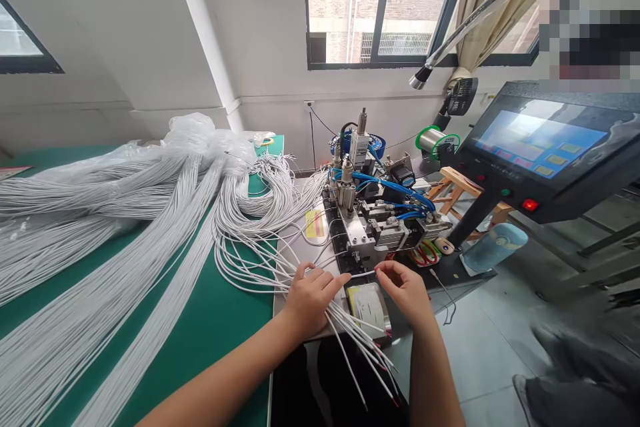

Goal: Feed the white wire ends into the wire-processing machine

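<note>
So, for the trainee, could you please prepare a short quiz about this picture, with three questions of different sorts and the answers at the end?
1. Fill in the word: between the left hand and the right hand runs a ____ cable. (Give its colour.)

2. Choose one: what colour are the curved tubes on the machine?
A) orange
B) blue
C) green

3. True or false: the screen at the right of the picture is dark and shows nothing.

Key:
1. White.
2. B.
3. False; it is lit, with a mostly blue display.
</note>
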`<state>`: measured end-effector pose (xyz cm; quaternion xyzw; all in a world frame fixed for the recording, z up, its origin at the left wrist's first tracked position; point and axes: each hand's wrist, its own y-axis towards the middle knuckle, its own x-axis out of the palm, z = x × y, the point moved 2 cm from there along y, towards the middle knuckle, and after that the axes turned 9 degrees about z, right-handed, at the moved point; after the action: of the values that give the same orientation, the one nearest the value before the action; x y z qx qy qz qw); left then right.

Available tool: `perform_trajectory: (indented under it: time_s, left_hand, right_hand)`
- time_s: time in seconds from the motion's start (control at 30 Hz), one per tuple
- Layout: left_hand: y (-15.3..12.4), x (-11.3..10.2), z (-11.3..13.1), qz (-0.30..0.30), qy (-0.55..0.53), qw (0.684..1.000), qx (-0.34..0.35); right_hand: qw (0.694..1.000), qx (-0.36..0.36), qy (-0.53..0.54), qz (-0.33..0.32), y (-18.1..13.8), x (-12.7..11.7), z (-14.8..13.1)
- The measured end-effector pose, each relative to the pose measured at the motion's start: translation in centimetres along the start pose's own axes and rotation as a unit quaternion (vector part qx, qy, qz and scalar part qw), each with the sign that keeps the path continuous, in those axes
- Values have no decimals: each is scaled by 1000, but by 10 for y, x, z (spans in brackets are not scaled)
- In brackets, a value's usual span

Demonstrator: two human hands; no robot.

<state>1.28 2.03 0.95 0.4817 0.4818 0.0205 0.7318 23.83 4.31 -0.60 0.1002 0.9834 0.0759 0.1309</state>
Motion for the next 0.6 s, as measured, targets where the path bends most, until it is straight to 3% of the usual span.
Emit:
perform_trajectory:
  time_s: [0.1,0.3,0.5,0.6]
  left_hand:
    - [-1,2,0,-14,14,1000,-18]
    - [-2,5,-2,-47,28,997,-46]
    - [-2,5,-2,-48,32,997,-54]
    - [-2,5,-1,-45,33,997,-55]
  right_hand:
    - [997,-45,-62,-7,5,4,0]
    - [996,-62,-7,-65,18,16,12]
    - [986,73,122,-87,20,28,25]
    - [981,101,145,-86,16,31,28]
